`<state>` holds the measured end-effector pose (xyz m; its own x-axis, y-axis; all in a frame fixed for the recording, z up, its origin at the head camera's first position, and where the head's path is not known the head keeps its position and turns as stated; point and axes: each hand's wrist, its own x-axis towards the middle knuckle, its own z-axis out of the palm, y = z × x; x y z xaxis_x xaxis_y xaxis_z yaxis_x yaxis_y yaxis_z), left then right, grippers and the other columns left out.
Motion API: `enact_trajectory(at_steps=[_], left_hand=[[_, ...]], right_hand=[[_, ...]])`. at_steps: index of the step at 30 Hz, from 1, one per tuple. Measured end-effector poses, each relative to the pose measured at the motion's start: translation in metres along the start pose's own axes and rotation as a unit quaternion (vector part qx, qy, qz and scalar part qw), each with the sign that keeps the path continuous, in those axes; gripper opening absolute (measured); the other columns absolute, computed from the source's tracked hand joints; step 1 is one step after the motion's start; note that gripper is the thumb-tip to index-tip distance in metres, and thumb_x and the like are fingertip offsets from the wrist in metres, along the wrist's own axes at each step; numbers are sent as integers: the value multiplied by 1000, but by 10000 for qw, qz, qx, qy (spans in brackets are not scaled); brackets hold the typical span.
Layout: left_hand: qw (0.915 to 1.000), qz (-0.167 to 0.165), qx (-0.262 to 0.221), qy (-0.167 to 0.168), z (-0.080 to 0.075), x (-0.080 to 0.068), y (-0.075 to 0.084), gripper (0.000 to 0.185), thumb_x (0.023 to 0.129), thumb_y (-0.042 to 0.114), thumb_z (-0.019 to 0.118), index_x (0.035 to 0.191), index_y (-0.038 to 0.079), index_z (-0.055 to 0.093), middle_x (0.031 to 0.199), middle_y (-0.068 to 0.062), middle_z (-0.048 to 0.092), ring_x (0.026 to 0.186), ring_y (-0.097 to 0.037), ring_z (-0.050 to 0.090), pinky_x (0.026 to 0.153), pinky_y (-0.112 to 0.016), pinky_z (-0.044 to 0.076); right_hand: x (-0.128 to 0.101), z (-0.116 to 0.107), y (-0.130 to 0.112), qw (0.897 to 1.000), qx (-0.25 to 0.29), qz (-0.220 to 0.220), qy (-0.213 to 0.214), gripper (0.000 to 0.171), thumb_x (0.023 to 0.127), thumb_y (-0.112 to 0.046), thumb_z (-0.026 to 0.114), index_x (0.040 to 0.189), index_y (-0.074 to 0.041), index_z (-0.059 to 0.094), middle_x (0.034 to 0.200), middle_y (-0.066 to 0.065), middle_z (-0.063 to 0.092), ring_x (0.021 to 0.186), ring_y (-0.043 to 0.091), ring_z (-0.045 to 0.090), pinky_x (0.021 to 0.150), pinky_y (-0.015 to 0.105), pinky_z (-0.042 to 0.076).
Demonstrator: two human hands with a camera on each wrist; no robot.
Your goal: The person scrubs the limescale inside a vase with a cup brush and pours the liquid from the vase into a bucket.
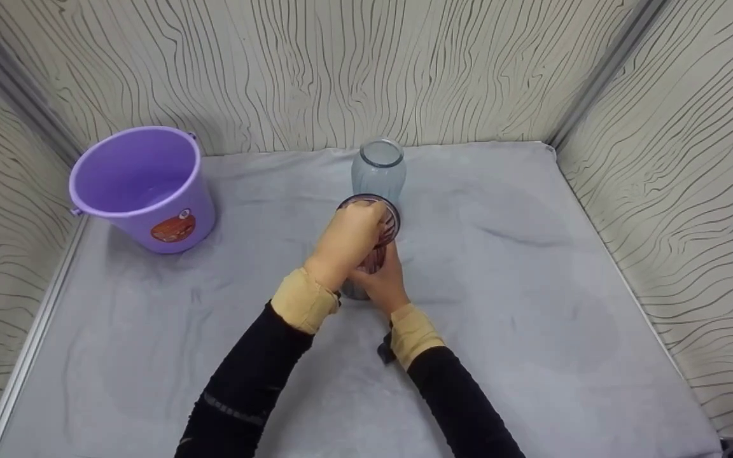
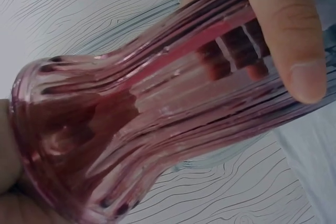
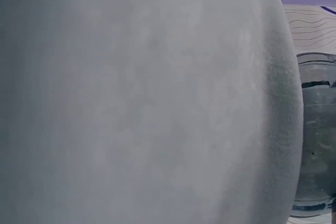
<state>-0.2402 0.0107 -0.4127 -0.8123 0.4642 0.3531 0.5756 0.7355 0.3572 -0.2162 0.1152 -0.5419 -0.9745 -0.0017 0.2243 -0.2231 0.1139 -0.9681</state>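
A ribbed pink-purple glass vase [image 1: 390, 224] stands in front of me, its flared mouth facing up toward the head camera. My right hand [image 1: 384, 283] grips its body; the thumb [image 2: 304, 72] lies across the ribs, and fingers show through the glass. My left hand [image 1: 352, 236] is at the mouth, its fingers hidden in or behind the rim in the head view. Dark reddish shapes show through the neck in the left wrist view, too unclear to tell what the left hand holds. Just behind stands a pale blue glass vase [image 1: 376, 178].
A purple bucket [image 1: 198, 216] with an orange label stands at the back left. Grey cloth [image 1: 500, 286] covers the table, enclosed by wood-patterned walls [image 1: 315, 76]. In the right wrist view, greyish glass [image 3: 317, 145] shows at the right edge.
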Motion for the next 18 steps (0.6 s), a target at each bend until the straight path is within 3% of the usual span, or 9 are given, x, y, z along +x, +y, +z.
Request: enact_trajectory(at_steps=[3, 6, 12, 14, 18], left_hand=[[9997, -6, 258, -37, 1, -1, 2, 11, 96, 0, 64, 105, -5, 67, 96, -21, 70, 93, -37, 71, 79, -46, 59], [9986, -18, 523, 30, 1, -3, 6, 12, 97, -4, 59, 107, -5, 66, 98, -23, 69, 92, -38, 71, 78, -46, 59], [9928, 135, 1155, 280, 2, -5, 11, 11, 96, -5, 58, 106, -4, 64, 96, -23, 68, 83, -37, 71, 72, -45, 60], [9935, 71, 1097, 307, 3, -6, 11, 12, 96, -5, 59, 107, -5, 64, 96, -23, 68, 84, -37, 71, 72, -46, 60], [9976, -328, 503, 343, 4, -4, 9, 14, 96, -3, 61, 110, -5, 64, 98, -23, 68, 92, -39, 71, 76, -48, 60]], right_hand=[[-1, -1, -5, 9999, 84, -2, -69, 79, 80, -2, 78, 146, 4, 34, 104, 6, 54, 88, 13, 49, 76, 23, 42], [-1, -2, -6, 9999, 127, -32, -108, 86, 79, 0, 77, 150, 5, 29, 122, 12, 56, 100, 12, 52, 86, 23, 45], [8, 0, 26, 9997, -59, -224, -116, 89, 80, -1, 79, 152, 3, 28, 138, 20, 52, 114, 22, 56, 97, 30, 47], [9, 0, 35, 9995, -91, -270, -120, 92, 80, -3, 81, 154, 1, 26, 145, 18, 48, 124, 24, 53, 104, 34, 45], [8, -2, 39, 9992, -209, -342, -73, 95, 80, -9, 84, 155, -3, 27, 149, 15, 46, 131, 24, 50, 109, 39, 42]])
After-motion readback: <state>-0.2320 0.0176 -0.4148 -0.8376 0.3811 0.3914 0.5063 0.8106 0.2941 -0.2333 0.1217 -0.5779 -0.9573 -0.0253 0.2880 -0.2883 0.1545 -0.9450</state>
